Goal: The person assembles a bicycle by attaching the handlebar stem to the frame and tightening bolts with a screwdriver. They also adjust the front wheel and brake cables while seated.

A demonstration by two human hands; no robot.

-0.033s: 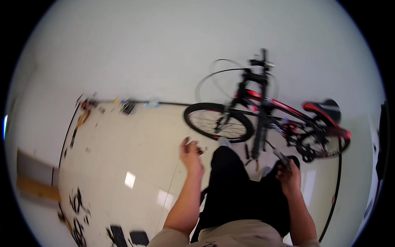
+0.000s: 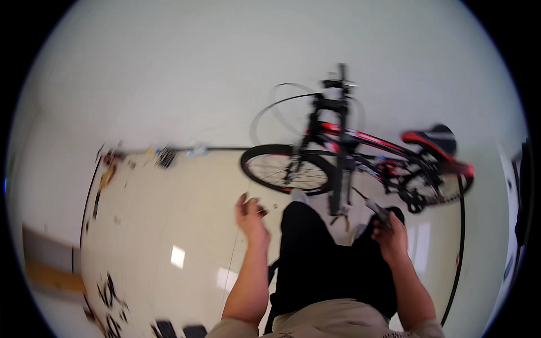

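My right hand (image 2: 390,235) is closed around a grey tool (image 2: 378,212) with a thin dark shaft; blur hides its exact kind. Its tip points toward the black and red bicycle (image 2: 389,147) standing along the wall in front of me. My left hand (image 2: 252,219) is raised left of my knees, its fingers loosely bent and apart. I make out nothing in it. Beyond that hand lies the bicycle's front wheel (image 2: 287,170). Between my feet and a thick black bar of the bicycle, yellow-handled pliers (image 2: 340,221) show partly.
A tiny ring-like part (image 2: 275,206) lies on the glossy tiled floor (image 2: 186,214). Small parts and a black cluster (image 2: 165,157) line the wall base. Dark coiled pieces (image 2: 109,291) and flat black items (image 2: 165,328) lie at the lower left. A brown board (image 2: 53,277) is at far left.
The whole view has shifted, so the bicycle stands slightly farther left. My left hand's fingers have turned a little; my right hand still holds the grey tool.
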